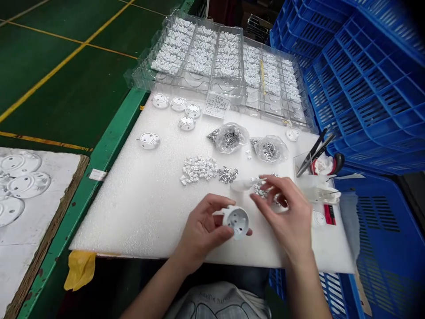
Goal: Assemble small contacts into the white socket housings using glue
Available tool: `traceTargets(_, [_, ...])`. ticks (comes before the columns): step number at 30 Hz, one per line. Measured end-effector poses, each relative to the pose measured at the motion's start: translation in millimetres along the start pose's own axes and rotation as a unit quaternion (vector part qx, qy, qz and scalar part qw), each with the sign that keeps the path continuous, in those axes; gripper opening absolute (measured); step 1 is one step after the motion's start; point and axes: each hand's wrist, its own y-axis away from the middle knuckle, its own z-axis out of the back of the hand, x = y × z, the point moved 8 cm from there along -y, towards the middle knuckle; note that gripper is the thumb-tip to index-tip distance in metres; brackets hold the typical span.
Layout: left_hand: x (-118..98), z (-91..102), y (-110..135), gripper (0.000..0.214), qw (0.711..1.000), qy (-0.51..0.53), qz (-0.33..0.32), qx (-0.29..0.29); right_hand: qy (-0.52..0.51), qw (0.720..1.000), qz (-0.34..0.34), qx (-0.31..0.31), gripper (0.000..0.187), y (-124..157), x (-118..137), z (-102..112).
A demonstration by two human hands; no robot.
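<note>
My left hand (207,228) is closed around a white round plastic housing (236,221), its hollow side turned up and showing small holes inside. Just right of it, my right hand (282,208) has its thumb and fingers apart over a small pile of silvery metal parts (262,190). A whitish translucent piece (244,184) reaches up to the right index fingertip; whether it is touched there I cannot tell. Beyond the hands lie a heap of small white plastic pieces (199,169) and a second pile of metal parts (228,174).
Two plastic bags of metal parts (231,138) (270,149) lie mid-table. Several white housings (149,140) sit at the left. Clear trays (212,86) of white parts line the back. Scissors (315,153) stand at the right, beside blue crates (365,88).
</note>
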Motion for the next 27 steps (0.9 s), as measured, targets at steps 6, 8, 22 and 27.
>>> traceTargets(6, [-5,12.6,-5,0.053,0.991,0.101,0.030,-0.083,-0.078,0.996,-0.035,0.002,0.018,-12,-16,-10])
traceTargets(8, [-5,10.4,-4,0.050,0.988,0.128,0.037,-0.082,-0.200,0.977,-0.069,-0.031,0.021,-9,-25,-6])
traceTargets(22, [33,-20.4,26,0.047,0.955,0.216,0.122,-0.163,-0.481,0.865,-0.144,-0.009,0.038,-13,-39,-6])
traceTargets(27, [32,-20.6,22,0.046,0.960,0.183,0.119,-0.177,-0.478,0.866,-0.123,-0.075,0.052,-12,-32,1])
